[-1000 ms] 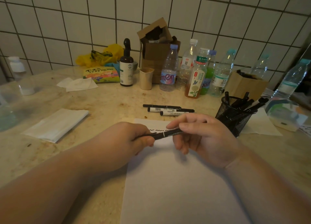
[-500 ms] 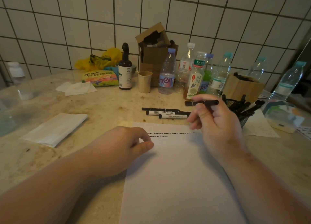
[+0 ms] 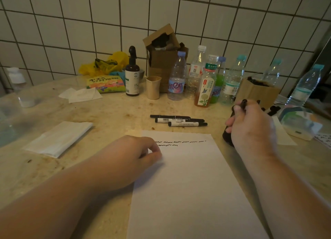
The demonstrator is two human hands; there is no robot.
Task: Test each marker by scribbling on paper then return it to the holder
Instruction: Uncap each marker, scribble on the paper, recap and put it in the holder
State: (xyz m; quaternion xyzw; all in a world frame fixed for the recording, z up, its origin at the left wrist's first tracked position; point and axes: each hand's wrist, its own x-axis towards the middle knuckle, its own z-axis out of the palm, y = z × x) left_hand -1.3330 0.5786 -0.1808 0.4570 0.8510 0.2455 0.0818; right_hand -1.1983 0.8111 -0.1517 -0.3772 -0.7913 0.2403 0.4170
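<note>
A white sheet of paper [image 3: 188, 185] lies in front of me with two short rows of black scribbles [image 3: 180, 142] near its top edge. My left hand [image 3: 130, 160] rests on the paper's left edge, fingers curled, holding nothing. My right hand [image 3: 250, 127] grips a black marker [image 3: 244, 102] over the black mesh holder [image 3: 227, 136], which it mostly hides. Other marker tops [image 3: 274, 110] stick out of the holder behind the hand. Three black-and-white markers [image 3: 179, 121] lie side by side on the counter just beyond the paper.
A folded white tissue [image 3: 59, 138] lies at left. Several plastic bottles [image 3: 207, 82], a beige cup [image 3: 153, 87], a dark spray bottle [image 3: 132, 77] and a cardboard box [image 3: 163, 59] line the tiled wall. A brown box [image 3: 258, 91] and a white container [image 3: 300, 124] sit at right.
My right hand pulled the marker away from my left hand, lifted it and carried it right to the holder. My left hand stayed at the paper's edge.
</note>
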